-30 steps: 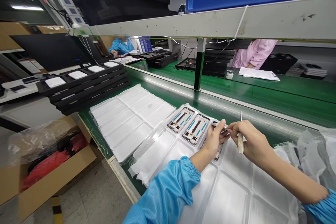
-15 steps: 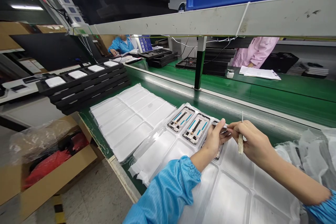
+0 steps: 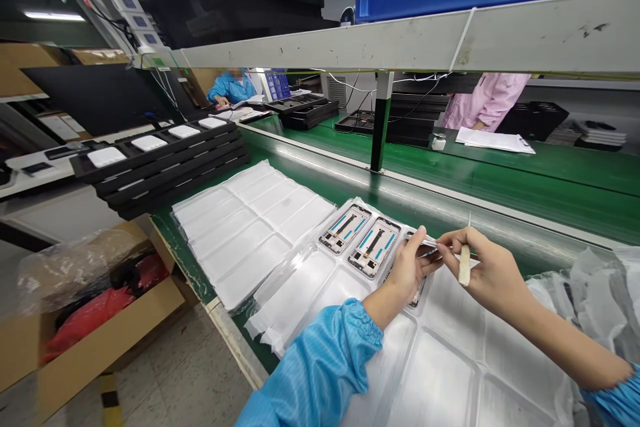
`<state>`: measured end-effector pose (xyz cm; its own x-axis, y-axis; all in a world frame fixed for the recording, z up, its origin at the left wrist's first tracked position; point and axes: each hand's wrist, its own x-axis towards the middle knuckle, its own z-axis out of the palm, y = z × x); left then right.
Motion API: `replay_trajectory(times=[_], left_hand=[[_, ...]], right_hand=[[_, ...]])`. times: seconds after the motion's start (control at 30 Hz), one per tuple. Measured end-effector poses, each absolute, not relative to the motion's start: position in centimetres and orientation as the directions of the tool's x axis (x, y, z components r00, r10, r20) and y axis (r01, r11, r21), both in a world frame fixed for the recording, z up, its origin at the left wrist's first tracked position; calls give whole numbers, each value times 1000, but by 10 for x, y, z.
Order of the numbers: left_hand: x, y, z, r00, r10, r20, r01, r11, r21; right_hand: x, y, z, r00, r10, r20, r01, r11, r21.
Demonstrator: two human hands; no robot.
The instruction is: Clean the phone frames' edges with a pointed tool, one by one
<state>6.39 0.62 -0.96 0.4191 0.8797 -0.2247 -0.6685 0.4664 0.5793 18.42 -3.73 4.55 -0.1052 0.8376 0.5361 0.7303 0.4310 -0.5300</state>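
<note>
My left hand (image 3: 406, 265) is closed around a phone screen frame (image 3: 429, 244), held tilted above a clear plastic tray (image 3: 320, 280). My right hand (image 3: 483, 263) has its thumb and forefinger pinched at that frame's right edge; whether they grip anything there is too small to tell. Tucked in the same hand is a thin pointed tool (image 3: 465, 265) with a beige handle, its tip upward. Two phone frames with black flex cables and blue strips, a left one (image 3: 345, 228) and a right one (image 3: 374, 247), lie in tray pockets. Another frame is partly hidden beneath my left hand.
A second white-lined tray (image 3: 250, 227) lies to the left on the green bench. Black stacked trays (image 3: 170, 167) stand behind it. A shelf beam (image 3: 320, 47) crosses overhead, with a post (image 3: 381, 123) below it. Crumpled clear plastic (image 3: 595, 287) sits at right. Two people work across the bench.
My right hand has shifted slightly right, and the pointed tool has tilted a little with it. My left hand holds the frame in nearly the same place, turned somewhat flatter.
</note>
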Motion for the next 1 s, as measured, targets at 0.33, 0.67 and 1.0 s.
replay_trajectory(times=[0.33, 0.67, 1.0], left_hand=[[65, 6, -12, 401, 893, -206, -683, 441, 582], [63, 4, -5, 390, 893, -225, -687, 444, 575], [62, 4, -4, 396, 892, -219, -686, 446, 575]], right_hand=[[181, -36, 53, -3, 946, 325, 592, 264, -761], [182, -35, 52, -13, 956, 292, 548, 250, -798], [187, -34, 46, -47, 952, 302, 529, 281, -801]])
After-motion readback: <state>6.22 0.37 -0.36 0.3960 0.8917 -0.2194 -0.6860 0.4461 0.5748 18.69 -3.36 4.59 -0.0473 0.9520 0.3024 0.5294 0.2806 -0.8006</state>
